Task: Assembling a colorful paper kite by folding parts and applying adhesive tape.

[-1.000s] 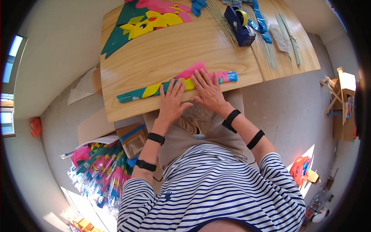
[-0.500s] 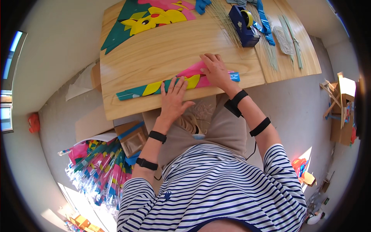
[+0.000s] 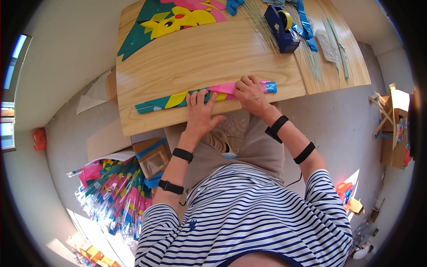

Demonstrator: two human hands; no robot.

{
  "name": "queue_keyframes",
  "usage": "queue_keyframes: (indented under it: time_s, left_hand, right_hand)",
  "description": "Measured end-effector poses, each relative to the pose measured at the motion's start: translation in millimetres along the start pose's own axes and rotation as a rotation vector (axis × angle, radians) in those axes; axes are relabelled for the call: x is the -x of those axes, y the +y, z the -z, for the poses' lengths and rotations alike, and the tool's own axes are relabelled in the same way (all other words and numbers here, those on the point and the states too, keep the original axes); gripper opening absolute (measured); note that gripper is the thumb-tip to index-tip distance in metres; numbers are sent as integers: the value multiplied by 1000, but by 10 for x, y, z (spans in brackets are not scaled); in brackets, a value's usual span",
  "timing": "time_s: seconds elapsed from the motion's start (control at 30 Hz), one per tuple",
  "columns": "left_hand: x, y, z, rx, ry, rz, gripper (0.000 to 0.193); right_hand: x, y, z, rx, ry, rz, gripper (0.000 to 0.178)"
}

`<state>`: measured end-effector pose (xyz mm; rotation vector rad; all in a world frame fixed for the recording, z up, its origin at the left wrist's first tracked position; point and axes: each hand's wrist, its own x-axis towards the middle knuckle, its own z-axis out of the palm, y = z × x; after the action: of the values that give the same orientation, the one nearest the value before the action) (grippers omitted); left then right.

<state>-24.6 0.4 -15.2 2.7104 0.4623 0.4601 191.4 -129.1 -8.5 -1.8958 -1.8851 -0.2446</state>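
Note:
A long, narrow folded kite of green, yellow and pink sheet lies across the near part of the wooden table. Blue shows at its right end. My left hand rests on its middle, fingers stretched out and thumb apart. Farther right, my right hand has its fingers curled over the pink part near the blue end. A pink flap now lies flat along the strip between both hands. Under my fingers the sheet's edge is hidden.
Flat green kite sheets with a yellow cartoon figure lie at the far left. A blue tape dispenser, thin rods and blue strips occupy the far right. Bagged kites fill a spot left of my legs beside a cardboard box.
My right hand has drawn the raised pink flap down toward me onto the strip and shifted slightly right. My left hand's fingers have bunched a little, staying near the same place.

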Motion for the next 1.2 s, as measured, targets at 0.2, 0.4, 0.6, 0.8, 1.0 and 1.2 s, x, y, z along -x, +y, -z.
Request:
queue_keyframes:
  time_s: [0.2, 0.4, 0.6, 0.8, 1.0, 1.2]
  left_hand:
    - [-4, -26, 25, 53, -8, 7, 86]
    - [-66, 208, -119, -14, -12, -85, 85]
    - [-62, 257, -200, -6, -57, -52, 85]
    - [-1, 203, -272, 13, 29, -55, 84]
    - [0, 208, -350, 41, 41, -57, 83]
    - [299, 88, 69, 98, 143, -11, 67]
  right_hand:
    - [257, -83, -150, 79, 49, 10, 20]
    - [314, -205, -79, 86, -18, -87, 27]
    - [-22, 32, 66, -91, 33, -322, 23]
    - [-516, 142, -21, -26, -455, -419, 31]
    - [-506, 366, -119, -80, -596, -433, 34]
    - [-423, 459, -224, -152, -474, -297, 33]
